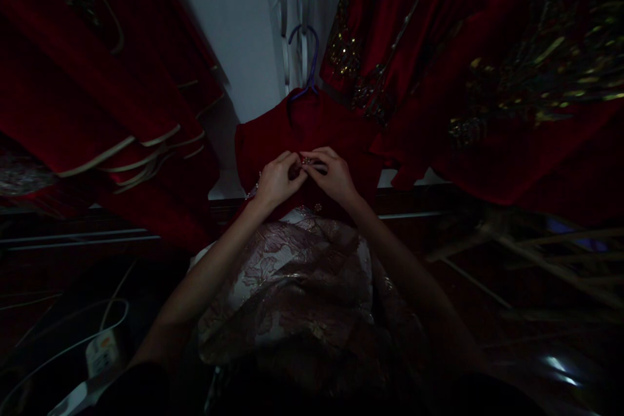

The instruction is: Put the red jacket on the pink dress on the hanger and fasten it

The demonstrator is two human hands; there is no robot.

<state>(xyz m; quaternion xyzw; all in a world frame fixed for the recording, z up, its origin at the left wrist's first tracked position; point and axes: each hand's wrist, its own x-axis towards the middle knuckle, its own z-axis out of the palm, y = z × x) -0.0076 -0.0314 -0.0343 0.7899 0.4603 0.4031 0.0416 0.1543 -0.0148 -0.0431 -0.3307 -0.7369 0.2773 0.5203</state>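
Note:
A red garment [266, 136] with a V neck hangs from a purple hanger [316, 55] in front of me. My left hand [280, 179] is closed in a pinch at the middle of its front. Facing it, my right hand [337, 175] pinches the same spot, and the two sets of fingertips meet. Right at the fingertips shows a small beaded ornament [307, 160]; my fingers partly hide it. Lower on the front is a second beaded ornament [318, 207]. Pale brocade fabric [287, 273] with a pinkish pattern spreads below, between my forearms.
Red garments with pale edging [117, 156] hang at the left. Others with gold sequin embroidery [546, 71] hang at the right. A white metal rack [285, 13] stands behind the hanger. Wooden slats [541, 257] lie lower right; a white appliance with a cord [102, 351] is lower left.

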